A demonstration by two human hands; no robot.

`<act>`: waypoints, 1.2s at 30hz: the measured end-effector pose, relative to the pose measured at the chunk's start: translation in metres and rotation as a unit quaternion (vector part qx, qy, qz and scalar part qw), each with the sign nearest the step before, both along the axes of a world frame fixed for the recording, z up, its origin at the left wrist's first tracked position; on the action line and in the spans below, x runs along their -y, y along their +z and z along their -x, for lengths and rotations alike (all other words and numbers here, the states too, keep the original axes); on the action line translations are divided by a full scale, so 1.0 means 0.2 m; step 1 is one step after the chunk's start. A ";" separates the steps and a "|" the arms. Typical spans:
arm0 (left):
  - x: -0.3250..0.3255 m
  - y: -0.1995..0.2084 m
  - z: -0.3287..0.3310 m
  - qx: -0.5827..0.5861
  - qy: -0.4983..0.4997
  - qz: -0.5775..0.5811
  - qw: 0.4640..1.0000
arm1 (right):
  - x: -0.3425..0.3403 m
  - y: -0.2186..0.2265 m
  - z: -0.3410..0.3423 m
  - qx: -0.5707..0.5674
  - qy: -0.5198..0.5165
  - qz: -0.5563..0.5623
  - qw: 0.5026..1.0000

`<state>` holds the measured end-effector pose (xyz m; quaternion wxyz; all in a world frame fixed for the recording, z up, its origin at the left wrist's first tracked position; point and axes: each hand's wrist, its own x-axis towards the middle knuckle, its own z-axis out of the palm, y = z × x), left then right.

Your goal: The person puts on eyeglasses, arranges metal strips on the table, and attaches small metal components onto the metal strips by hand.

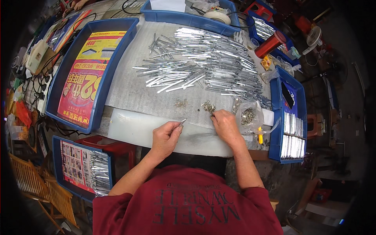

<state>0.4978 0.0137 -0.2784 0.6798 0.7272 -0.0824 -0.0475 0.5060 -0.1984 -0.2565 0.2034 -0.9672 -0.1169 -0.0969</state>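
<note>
My left hand (166,136) is closed in a pinch on a small pointed silver metal piece (183,121) above the near edge of the worktop; most of that piece is hidden by the fingers. My right hand (226,125) reaches to a small pile of brassy metal parts (208,106), its fingers drawn together at the pile's near edge. Whatever lies between those fingertips is hidden. To the left of that pile is another small heap of tiny thin parts (181,103). Beyond both hands spreads a large heap of flat silver metal strips (211,58).
A clear plastic bag of small parts (250,115) and a yellow-handled tool (260,136) lie right of my right hand. Blue trays (105,84) flank the worktop; the right tray (276,117) holds stacked strips. A red cylinder (270,45) lies at the far right.
</note>
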 end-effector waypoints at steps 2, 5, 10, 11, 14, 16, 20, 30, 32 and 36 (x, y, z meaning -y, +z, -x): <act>0.00 0.00 0.00 0.003 0.001 -0.001 1.000 | 0.00 -0.04 -0.01 0.010 0.003 0.014 1.000; 0.00 -0.01 0.00 -0.002 0.008 -0.005 1.000 | -0.01 -0.05 -0.01 0.022 -0.005 0.033 0.999; 0.00 0.00 -0.01 0.066 0.020 -0.041 0.997 | -0.04 -0.06 0.00 0.021 -0.045 0.053 0.997; 0.00 0.00 -0.01 0.067 0.021 -0.042 0.997 | -0.04 -0.06 0.00 0.013 -0.059 0.058 0.997; 0.00 0.01 -0.01 0.073 0.022 -0.053 0.996 | -0.05 -0.05 0.00 0.001 -0.072 0.055 0.996; 0.00 -0.02 -0.02 0.135 0.022 -0.075 0.988 | -0.05 -0.05 0.00 -0.001 -0.071 0.048 0.996; 0.01 -0.01 -0.01 0.148 0.028 -0.084 0.985 | -0.04 -0.04 -0.01 -0.002 -0.076 0.008 0.997; 0.03 0.08 0.03 0.081 0.039 -0.052 0.995 | -0.09 0.10 0.06 -0.067 -0.144 -0.227 0.961; 0.04 0.08 0.02 0.109 0.035 -0.043 0.993 | -0.10 0.06 0.08 -0.098 -0.143 -0.335 0.926; 0.06 0.05 0.02 0.125 0.001 0.016 0.992 | -0.19 0.07 0.13 -0.125 -0.089 -0.583 0.798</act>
